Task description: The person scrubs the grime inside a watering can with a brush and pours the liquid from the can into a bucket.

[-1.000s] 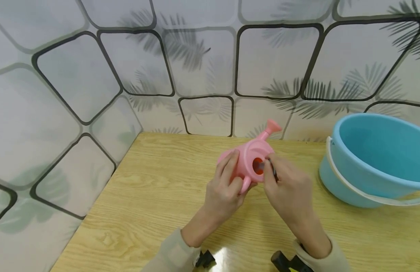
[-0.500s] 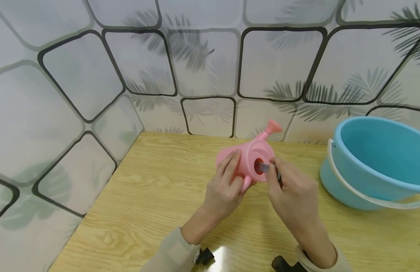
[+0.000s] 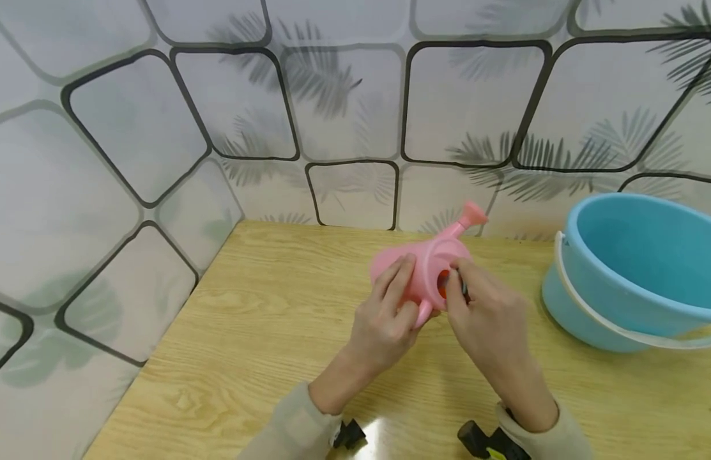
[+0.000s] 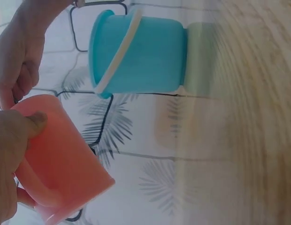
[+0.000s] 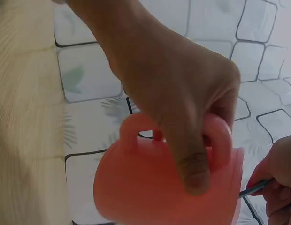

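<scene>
Left hand (image 3: 384,326) grips pink watering can (image 3: 427,271), tilted, raised above surface (image 3: 246,332); right hand (image 3: 490,313) pinches thin dark tool (image 5: 256,188) at can's opening (image 3: 443,285). We judge work inside underway, tool not yet laid aside; how much remains, we cannot tell.

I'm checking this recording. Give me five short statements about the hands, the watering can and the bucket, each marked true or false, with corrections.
1. The left hand holds the pink watering can. True.
2. The right hand pinches a slim dark tool at the can's round opening. True.
3. The white handle of the blue bucket hangs below the rim. True.
4. In the head view, the bucket stands left of the can. False: it stands to the right.
5. The can stands upright. False: it is held tilted, apart from the table.
</scene>
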`<state>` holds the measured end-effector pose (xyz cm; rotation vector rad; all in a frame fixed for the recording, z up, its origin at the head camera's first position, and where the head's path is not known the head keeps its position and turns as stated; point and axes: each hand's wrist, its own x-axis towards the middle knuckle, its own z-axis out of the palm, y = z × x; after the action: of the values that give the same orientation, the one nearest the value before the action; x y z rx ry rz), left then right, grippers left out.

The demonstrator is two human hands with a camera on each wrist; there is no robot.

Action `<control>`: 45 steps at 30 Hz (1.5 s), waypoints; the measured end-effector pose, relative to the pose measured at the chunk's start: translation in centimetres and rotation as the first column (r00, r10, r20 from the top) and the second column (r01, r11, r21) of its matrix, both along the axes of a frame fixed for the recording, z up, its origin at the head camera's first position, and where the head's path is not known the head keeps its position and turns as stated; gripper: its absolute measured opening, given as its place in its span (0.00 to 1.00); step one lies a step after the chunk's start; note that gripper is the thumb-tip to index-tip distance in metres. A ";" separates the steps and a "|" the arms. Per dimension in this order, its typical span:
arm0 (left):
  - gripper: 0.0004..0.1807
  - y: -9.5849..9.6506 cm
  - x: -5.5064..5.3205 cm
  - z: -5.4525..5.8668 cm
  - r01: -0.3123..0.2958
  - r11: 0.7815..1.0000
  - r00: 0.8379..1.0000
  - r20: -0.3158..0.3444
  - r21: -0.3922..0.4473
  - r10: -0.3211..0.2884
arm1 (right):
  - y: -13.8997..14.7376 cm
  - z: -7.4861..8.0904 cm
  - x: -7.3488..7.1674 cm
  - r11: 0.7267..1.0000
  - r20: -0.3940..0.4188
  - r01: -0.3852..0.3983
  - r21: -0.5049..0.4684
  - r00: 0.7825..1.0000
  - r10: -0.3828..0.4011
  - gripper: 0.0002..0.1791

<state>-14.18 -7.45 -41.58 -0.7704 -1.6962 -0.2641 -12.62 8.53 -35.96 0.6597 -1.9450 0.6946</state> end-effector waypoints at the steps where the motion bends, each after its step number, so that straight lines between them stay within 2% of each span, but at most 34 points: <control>1: 0.29 0.0 0.0 0.0 -0.001 1.000 1.000 0.000 -0.002 0.001 | 0.0 0.0 0.0 1.000 0.005 0.001 0.000 1.000 -0.001 0.02; 7: 0.29 -0.1 -0.3 -0.2 -0.020 1.000 1.000 -0.005 0.010 0.020 | 0.2 0.3 0.3 0.999 -0.032 0.001 -0.043 0.999 -0.002 0.05; 10: 0.29 -0.1 -0.2 -0.2 -0.008 1.000 1.000 -0.010 -0.002 0.008 | 0.0 0.2 0.0 1.000 -0.019 -0.004 -0.026 1.000 0.003 0.02; 16: 0.29 -0.1 -0.2 -0.3 -0.009 1.000 1.000 -0.001 0.001 0.009 | 0.2 0.0 0.1 0.999 -0.028 -0.021 -0.037 0.999 0.020 0.04; 21: 0.28 -0.2 -0.2 -0.2 -0.008 1.000 1.000 -0.007 -0.009 0.008 | 0.3 -0.1 -0.2 0.999 0.011 -0.022 -0.023 1.000 0.022 0.04; 23: 0.28 -0.3 -0.2 -0.2 -0.009 1.000 1.000 -0.008 -0.012 0.009 | 0.3 -0.1 -0.3 0.999 0.027 -0.038 -0.024 0.999 0.039 0.04; 28: 0.28 -0.4 -0.2 -0.2 -0.008 1.000 1.000 -0.012 -0.006 0.008 | 0.6 0.1 0.1 0.994 0.006 -0.080 -0.071 0.997 0.080 0.06; 33: 0.28 -0.3 -0.2 0.1 0.019 1.000 0.999 -0.027 -0.012 -0.019 | 0.7 0.2 -0.2 0.993 0.044 -0.089 -0.077 0.995 0.092 0.05; 37: 0.28 -0.4 -0.2 0.1 0.005 1.000 1.000 -0.029 -0.012 -0.006 | 1.0 0.4 0.0 0.982 0.086 -0.133 -0.133 0.986 0.145 0.07; 42: 0.28 -0.4 -0.3 0.1 -0.002 1.000 0.999 -0.033 -0.017 0.002 | 1.2 0.2 -0.5 0.984 0.168 -0.114 -0.138 0.976 0.137 0.07; 45: 0.27 -0.4 -0.3 0.1 -0.014 1.000 0.999 -0.034 -0.010 0.014 | 1.2 0.1 -0.5 0.980 0.238 -0.114 -0.164 0.959 0.152 0.07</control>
<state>-14.50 -7.88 -41.51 -0.7668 -1.6711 -0.2312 -13.10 9.74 -35.86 0.6394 -2.0647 1.0402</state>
